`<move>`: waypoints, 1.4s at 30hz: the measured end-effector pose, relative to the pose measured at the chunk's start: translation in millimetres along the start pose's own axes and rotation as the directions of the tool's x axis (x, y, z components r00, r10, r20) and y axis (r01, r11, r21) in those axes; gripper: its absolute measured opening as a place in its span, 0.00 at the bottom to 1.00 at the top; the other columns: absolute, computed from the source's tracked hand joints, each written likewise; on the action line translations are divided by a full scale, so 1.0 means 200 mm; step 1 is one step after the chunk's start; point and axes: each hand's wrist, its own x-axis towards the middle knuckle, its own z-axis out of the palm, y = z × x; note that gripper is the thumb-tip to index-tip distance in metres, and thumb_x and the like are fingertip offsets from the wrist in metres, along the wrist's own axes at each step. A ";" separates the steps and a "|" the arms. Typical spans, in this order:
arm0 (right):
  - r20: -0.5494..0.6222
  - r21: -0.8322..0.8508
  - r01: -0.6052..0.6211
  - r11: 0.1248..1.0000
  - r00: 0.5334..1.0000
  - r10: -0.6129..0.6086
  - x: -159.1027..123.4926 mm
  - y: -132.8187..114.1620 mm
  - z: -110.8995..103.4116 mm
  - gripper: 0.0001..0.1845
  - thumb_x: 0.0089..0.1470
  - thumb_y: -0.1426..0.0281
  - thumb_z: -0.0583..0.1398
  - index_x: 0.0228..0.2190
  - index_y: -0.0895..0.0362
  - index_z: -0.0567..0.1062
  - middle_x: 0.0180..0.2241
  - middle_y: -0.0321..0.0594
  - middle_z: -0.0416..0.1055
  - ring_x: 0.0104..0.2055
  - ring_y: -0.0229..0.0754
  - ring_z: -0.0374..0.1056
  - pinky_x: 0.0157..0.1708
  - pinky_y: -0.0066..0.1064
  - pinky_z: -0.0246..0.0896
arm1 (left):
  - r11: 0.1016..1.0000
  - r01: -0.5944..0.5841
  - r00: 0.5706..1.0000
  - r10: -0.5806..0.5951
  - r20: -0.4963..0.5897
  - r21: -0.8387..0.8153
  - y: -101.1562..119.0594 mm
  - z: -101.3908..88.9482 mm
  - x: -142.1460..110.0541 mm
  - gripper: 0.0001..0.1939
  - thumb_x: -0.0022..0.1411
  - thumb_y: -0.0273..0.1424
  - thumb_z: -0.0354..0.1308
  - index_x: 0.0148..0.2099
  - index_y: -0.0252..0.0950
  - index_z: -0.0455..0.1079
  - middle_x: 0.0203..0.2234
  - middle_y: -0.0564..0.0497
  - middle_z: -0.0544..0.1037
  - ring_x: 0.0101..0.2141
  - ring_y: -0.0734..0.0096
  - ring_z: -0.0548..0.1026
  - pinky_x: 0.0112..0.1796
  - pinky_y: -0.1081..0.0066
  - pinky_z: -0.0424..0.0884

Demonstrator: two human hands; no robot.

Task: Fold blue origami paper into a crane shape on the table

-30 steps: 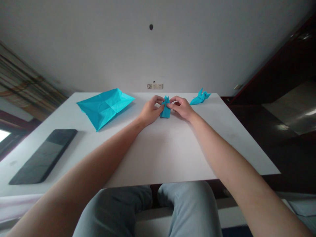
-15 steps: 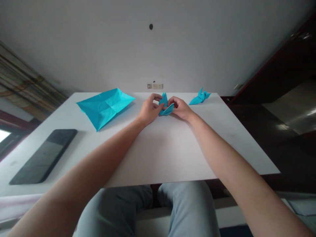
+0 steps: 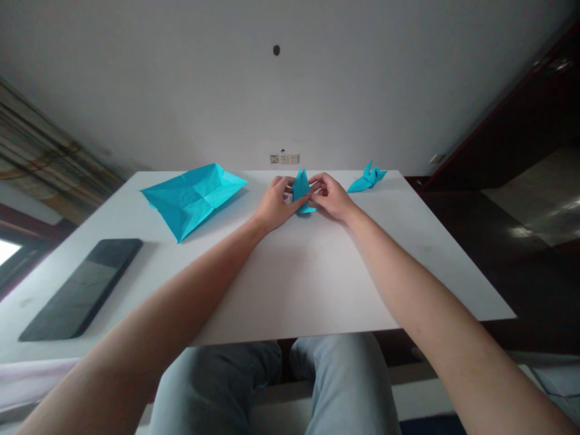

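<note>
Since 0.5 s ago fold (image 3: 301, 188) stands more upright; left hand (image 3: 275, 205) and right hand (image 3: 330, 196) pinch it, sheet (image 3: 193, 194) at 9 o'clock; crease gently, tips aligned

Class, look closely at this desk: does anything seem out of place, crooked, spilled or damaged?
Nothing stands out. Both hands, left hand and right hand, pinch a small blue paper fold. A creased blue sheet, a finished blue paper figure and a dark tablet lie on the white table.

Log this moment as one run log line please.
left hand: pinching small folded blue paper | right hand: pinching same | table: creased blue sheet, folded paper figure, black tablet
</note>
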 end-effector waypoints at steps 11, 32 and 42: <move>-0.041 0.047 0.034 0.998 0.999 -0.032 0.00 0.02 0.00 0.27 0.54 0.53 0.78 0.46 0.47 0.73 0.35 0.30 0.76 0.29 0.38 0.61 0.33 0.34 0.56 | 0.998 0.025 0.999 -0.026 0.022 0.049 0.03 -0.02 0.01 0.17 0.71 0.25 0.73 0.59 0.38 0.83 0.45 0.48 0.84 0.41 0.66 0.85 0.48 0.63 0.85; 0.061 -0.238 0.121 0.964 0.992 -0.110 -0.01 -0.03 -0.01 0.19 0.70 0.49 0.69 0.38 0.52 0.86 0.44 0.43 0.80 0.46 0.48 0.73 0.51 0.42 0.68 | 0.987 0.006 1.000 -0.010 0.025 0.160 0.05 -0.04 0.01 0.07 0.73 0.35 0.69 0.45 0.42 0.75 0.45 0.45 0.90 0.47 0.53 0.86 0.52 0.56 0.81; 0.094 -0.053 0.022 0.998 0.995 -0.017 -0.04 -0.09 0.02 0.39 0.51 0.28 0.76 0.37 0.50 0.82 0.33 0.34 0.75 0.31 0.40 0.59 0.34 0.35 0.53 | 0.993 -0.051 0.988 0.034 -0.149 -0.109 0.12 -0.03 -0.01 0.10 0.78 0.41 0.66 0.49 0.43 0.70 0.42 0.50 0.85 0.37 0.67 0.81 0.40 0.67 0.78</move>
